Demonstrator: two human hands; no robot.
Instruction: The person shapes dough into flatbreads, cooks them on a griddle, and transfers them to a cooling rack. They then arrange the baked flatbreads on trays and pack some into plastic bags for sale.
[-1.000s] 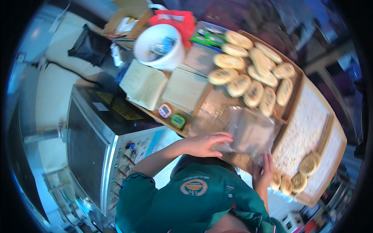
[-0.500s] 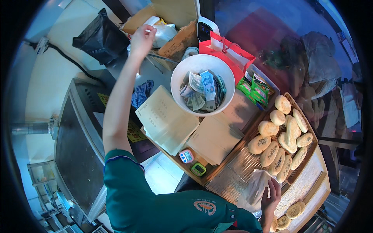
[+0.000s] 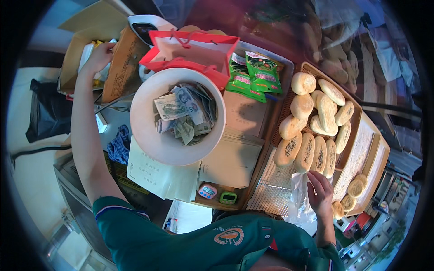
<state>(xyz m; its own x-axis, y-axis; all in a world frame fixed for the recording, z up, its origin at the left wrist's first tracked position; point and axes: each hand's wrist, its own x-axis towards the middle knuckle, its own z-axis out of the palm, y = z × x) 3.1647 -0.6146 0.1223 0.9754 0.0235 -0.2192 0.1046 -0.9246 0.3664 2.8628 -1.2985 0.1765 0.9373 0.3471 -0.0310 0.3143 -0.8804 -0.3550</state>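
- Grasping nothing that I can confirm, my left hand [image 3: 97,53] reaches into the cardboard box [image 3: 77,54]; its grip is hidden.
- Head view: my right hand [image 3: 322,192] rests spread flat on the clear plastic bag [image 3: 299,203], just beside the seeded flatbreads [image 3: 307,151] on the wicker tray [image 3: 350,149].

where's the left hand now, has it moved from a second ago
Yes. The left hand has moved from the clear bag by the wire rack, past the white bowl, up to the cardboard box.

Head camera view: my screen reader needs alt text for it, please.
A person's left hand reaches into a cardboard box while the right hand rests on a clear plastic bag beside flatbreads. A white bowl of banknotes sits between.
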